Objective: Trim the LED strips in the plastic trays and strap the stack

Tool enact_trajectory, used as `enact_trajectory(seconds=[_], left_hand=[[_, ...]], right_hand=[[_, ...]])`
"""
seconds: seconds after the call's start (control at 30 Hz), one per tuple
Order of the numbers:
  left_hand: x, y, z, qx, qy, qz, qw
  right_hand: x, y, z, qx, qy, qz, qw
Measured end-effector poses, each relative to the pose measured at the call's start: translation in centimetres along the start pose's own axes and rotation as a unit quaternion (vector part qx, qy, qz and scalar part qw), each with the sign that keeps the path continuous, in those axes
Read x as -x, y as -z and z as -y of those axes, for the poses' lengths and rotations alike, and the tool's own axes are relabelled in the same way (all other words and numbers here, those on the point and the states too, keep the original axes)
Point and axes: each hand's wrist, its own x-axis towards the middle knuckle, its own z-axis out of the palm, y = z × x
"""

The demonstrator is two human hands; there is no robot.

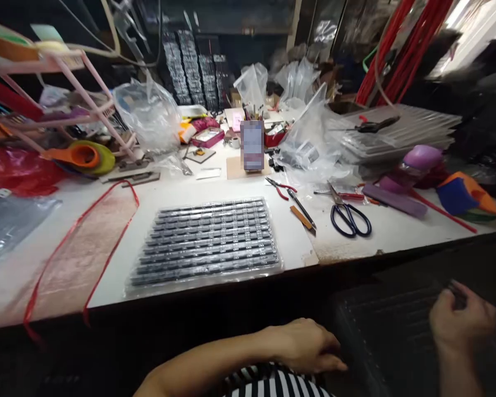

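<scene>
Below the table's front edge, my left hand [303, 344] reaches to the right over my striped clothing, its fingers partly bent and nothing visible in them. My right hand [463, 317] is at the lower right with its fingers curled round a small dark object [457, 295], too dim to name. Between and beneath the hands lies a dark, clear-edged tray [388, 325] in shadow. On the white table [297, 248] sits a clear plastic tray [209, 240] filled with rows of dark strips.
Scissors [349, 218], red-handled pliers [281, 187] and a purple bottle [413, 165] lie to the right. A phone [252, 146] stands at the centre back. Clear trays [400, 132] are stacked at the right. A red cord [74, 226] lies left, near a pink rack [82, 88].
</scene>
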Motion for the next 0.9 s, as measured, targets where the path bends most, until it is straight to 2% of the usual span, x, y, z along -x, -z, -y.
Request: enact_trajectory(seconds=[0.03, 0.1, 0.17, 0.23, 0.27, 0.3, 0.33, 0.43, 0.5, 0.6, 0.9], left_hand=[[1.8, 2.0, -0.9, -0.046, -0.049, -0.045, 0.997], [4.9, 5.7, -2.4, -0.130, -0.066, -0.171, 0.974], [7.0, 8.7, -2.8, -0.227, -0.042, -0.295, 0.927], [8.3, 10.6, -2.1, -0.323, 0.017, -0.378, 0.867], [8.8, 11.1, -1.3, -0.362, 0.055, -0.399, 0.841], [9.3, 11.4, -0.4, -0.392, 0.093, -0.405, 0.821], [9.8, 11.5, 0.5, -0.413, 0.126, -0.399, 0.809], [11.1, 11.3, 2.6, -0.443, 0.185, -0.365, 0.798], [11.7, 11.0, 3.2, -0.445, 0.192, -0.360, 0.797], [12.0, 10.8, 3.4, -0.435, 0.183, -0.368, 0.802], [11.9, 10.6, 4.2, -0.422, 0.163, -0.386, 0.804]], right_hand=[[0.6, 0.7, 3.1, -0.055, 0.037, -0.030, 0.997], [1.1, 1.8, 9.8, -0.152, 0.151, -0.012, 0.977], [1.0, 2.0, 16.4, -0.205, 0.263, 0.046, 0.941], [0.8, 0.9, 22.4, -0.205, 0.354, 0.124, 0.904], [0.6, -0.1, 25.1, -0.192, 0.384, 0.156, 0.890], [0.5, -1.4, 27.6, -0.127, 0.426, 0.214, 0.870], [0.5, -2.9, 29.9, -0.105, 0.444, 0.242, 0.857], [0.1, -7.4, 35.1, -0.058, 0.434, 0.266, 0.859], [-0.1, -9.7, 37.3, -0.026, 0.408, 0.268, 0.873], [-0.3, -11.8, 38.7, 0.004, 0.379, 0.260, 0.888], [-1.8, -13.1, 39.4, 0.042, 0.350, 0.249, 0.902]])
